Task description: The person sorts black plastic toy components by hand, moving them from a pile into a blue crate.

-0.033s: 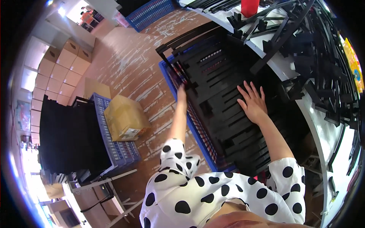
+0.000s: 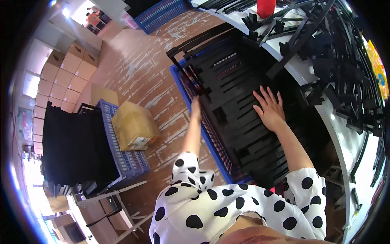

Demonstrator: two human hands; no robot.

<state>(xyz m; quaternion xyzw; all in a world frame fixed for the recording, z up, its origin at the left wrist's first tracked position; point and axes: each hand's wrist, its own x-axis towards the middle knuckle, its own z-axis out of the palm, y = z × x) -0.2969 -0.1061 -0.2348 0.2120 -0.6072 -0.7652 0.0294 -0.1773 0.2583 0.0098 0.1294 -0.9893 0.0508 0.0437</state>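
A blue plastic crate (image 2: pixel 206 132) in front of me is packed with long black strips (image 2: pixel 231 110) lying side by side in rows. My right hand (image 2: pixel 269 110) lies on these strips, palm down with its fingers spread, holding nothing. At the crate's left side, my left hand (image 2: pixel 196 107) reaches down by the inner edge of the wall. Its fingers are mostly hidden between the wall and the strips, so I cannot see whether they grip anything. Black rails (image 2: pixel 199 40) stick up across the crate's far end.
A white table (image 2: pixel 336 118) on the right carries a tangled heap of black parts (image 2: pixel 325 53) and a red container (image 2: pixel 266 8). On the left, a cardboard box (image 2: pixel 136 126) rests on another blue crate (image 2: pixel 130 162) beside stacked black pieces (image 2: pixel 75 146). Cartons (image 2: pixel 67 77) line the wall.
My left hand has drawn back slightly toward me along the crate's left wall. The right hand stays spread on the black strips, almost unmoved.
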